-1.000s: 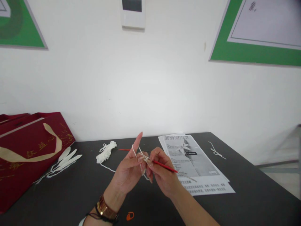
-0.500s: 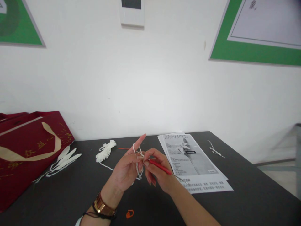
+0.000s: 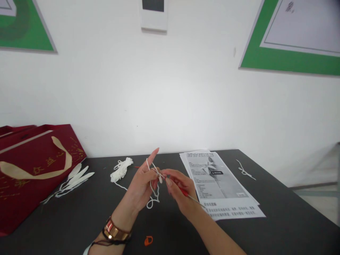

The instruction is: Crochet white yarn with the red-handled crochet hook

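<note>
Left hand (image 3: 140, 189) fingers pinching thin white yarn (image 3: 160, 179), right hand (image 3: 185, 200) fingers gripping slim red-handled metal hook (image 3: 184, 192), both above black surface (image 3: 170, 228) between near and far edges: keep loop over raised index evenly taut.

Looks like an office or training room, can't tell which. White wall (image 3: 191, 99), wall-mounted unit with dark screen (image 3: 154, 17) at 12 o'clock, green-bordered display boards (image 3: 294, 58) at 10 and 2. Black tabletop (image 3: 167, 223) at 6, printed Chinese-text sheets (image 3: 219, 177) at 4.
</note>
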`<act>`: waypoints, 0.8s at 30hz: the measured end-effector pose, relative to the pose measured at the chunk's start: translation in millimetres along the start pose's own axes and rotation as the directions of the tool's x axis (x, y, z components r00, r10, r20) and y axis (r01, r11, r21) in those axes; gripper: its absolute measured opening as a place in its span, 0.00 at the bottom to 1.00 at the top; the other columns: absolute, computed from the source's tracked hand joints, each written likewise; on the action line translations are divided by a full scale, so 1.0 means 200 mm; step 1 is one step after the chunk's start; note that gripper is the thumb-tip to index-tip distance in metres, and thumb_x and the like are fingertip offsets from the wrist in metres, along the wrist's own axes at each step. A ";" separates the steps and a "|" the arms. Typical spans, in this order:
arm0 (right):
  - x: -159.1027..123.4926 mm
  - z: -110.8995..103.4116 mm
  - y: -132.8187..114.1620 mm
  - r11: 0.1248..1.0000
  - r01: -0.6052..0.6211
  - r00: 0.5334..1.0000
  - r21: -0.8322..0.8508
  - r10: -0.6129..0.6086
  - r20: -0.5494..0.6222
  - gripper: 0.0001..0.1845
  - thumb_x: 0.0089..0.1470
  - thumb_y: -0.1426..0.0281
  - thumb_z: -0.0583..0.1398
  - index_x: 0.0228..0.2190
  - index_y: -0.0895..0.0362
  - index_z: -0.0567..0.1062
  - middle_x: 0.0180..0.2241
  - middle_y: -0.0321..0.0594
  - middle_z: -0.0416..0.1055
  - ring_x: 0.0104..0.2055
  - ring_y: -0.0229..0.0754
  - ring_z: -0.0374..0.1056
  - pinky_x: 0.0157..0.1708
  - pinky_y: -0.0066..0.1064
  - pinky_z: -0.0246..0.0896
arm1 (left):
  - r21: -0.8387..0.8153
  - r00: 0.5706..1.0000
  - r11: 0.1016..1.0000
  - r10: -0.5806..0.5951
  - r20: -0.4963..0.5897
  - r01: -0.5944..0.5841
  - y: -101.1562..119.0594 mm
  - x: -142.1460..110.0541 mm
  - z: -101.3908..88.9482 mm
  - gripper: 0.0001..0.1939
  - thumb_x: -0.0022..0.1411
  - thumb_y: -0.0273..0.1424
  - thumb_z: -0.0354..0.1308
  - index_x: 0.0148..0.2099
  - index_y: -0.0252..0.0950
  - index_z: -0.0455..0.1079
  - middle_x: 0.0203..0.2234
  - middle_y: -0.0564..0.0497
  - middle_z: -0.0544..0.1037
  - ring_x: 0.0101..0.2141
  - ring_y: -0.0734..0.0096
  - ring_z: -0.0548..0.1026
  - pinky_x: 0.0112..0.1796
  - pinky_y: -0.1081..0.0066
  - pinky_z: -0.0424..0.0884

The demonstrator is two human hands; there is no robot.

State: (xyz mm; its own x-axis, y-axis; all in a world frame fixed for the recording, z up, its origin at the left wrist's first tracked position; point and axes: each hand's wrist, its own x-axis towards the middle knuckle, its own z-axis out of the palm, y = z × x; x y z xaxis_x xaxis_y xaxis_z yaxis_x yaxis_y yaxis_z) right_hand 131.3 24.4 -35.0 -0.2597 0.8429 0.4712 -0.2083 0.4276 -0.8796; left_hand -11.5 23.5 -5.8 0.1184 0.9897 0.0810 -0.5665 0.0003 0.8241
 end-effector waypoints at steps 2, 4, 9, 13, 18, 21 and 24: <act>0.00 0.01 0.02 0.997 -0.041 0.995 0.067 0.047 -0.085 0.08 0.54 0.65 0.62 0.35 0.56 0.77 0.23 0.33 0.68 0.21 0.32 0.61 0.19 0.24 0.56 | 0.024 1.000 1.000 0.007 -0.002 -0.007 0.01 0.00 -0.01 0.40 0.51 0.17 0.56 0.66 0.39 0.53 0.18 0.57 0.71 0.18 0.81 0.61 0.23 0.79 0.57; 0.01 0.02 0.04 0.967 -0.105 0.981 0.231 0.139 -0.135 0.07 0.50 0.66 0.65 0.31 0.56 0.76 0.24 0.34 0.71 0.22 0.34 0.65 0.20 0.24 0.61 | 0.036 1.000 0.999 0.015 0.012 -0.015 0.01 0.00 -0.02 0.42 0.51 0.17 0.56 0.67 0.39 0.51 0.20 0.55 0.73 0.19 0.80 0.63 0.23 0.79 0.58; 0.03 0.04 0.04 0.813 -0.221 0.942 0.538 0.320 -0.098 0.10 0.45 0.68 0.69 0.29 0.57 0.74 0.24 0.35 0.76 0.23 0.34 0.69 0.21 0.23 0.67 | -0.078 0.995 0.997 -0.008 0.099 0.015 0.02 0.00 -0.04 0.42 0.51 0.17 0.54 0.67 0.39 0.49 0.21 0.53 0.74 0.24 0.76 0.68 0.28 0.77 0.62; 0.04 0.02 0.03 0.760 -0.252 0.937 0.599 0.346 -0.046 0.10 0.44 0.68 0.69 0.28 0.58 0.75 0.23 0.35 0.76 0.22 0.33 0.68 0.19 0.22 0.66 | -0.156 0.988 0.983 -0.074 0.137 0.095 0.02 0.00 -0.06 0.42 0.51 0.16 0.54 0.67 0.39 0.51 0.22 0.54 0.74 0.27 0.74 0.71 0.32 0.73 0.66; 0.04 0.02 0.04 0.811 -0.225 0.951 0.540 0.304 -0.060 0.10 0.45 0.67 0.69 0.26 0.58 0.74 0.20 0.33 0.72 0.20 0.32 0.65 0.19 0.24 0.66 | -0.141 0.992 0.986 -0.070 0.106 0.085 0.02 0.00 -0.04 0.40 0.49 0.16 0.55 0.65 0.35 0.55 0.21 0.54 0.74 0.25 0.75 0.71 0.31 0.76 0.66; 0.04 0.03 0.03 0.833 -0.203 0.957 0.514 0.280 -0.075 0.12 0.42 0.70 0.71 0.26 0.57 0.72 0.22 0.31 0.70 0.22 0.33 0.65 0.20 0.24 0.66 | -0.090 0.993 0.995 -0.037 0.115 0.047 0.01 -0.01 0.00 0.41 0.49 0.17 0.56 0.66 0.35 0.53 0.22 0.52 0.76 0.22 0.75 0.69 0.26 0.75 0.67; 0.03 0.04 0.03 0.824 -0.199 0.960 0.531 0.273 -0.063 0.15 0.40 0.71 0.71 0.27 0.56 0.70 0.23 0.30 0.69 0.23 0.34 0.65 0.21 0.24 0.65 | -0.071 0.991 0.996 -0.052 0.120 0.061 -0.01 -0.01 0.03 0.43 0.49 0.19 0.57 0.67 0.36 0.50 0.22 0.53 0.75 0.18 0.75 0.66 0.20 0.73 0.68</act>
State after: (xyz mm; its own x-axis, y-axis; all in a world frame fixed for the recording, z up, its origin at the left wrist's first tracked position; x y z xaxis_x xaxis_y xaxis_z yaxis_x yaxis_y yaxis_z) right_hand 120.4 29.8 -36.2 -0.2469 0.9464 0.2083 -0.6206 0.0106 -0.7840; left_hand -5.3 20.0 -4.5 0.2444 0.9640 0.1046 -0.6149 0.0707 0.7854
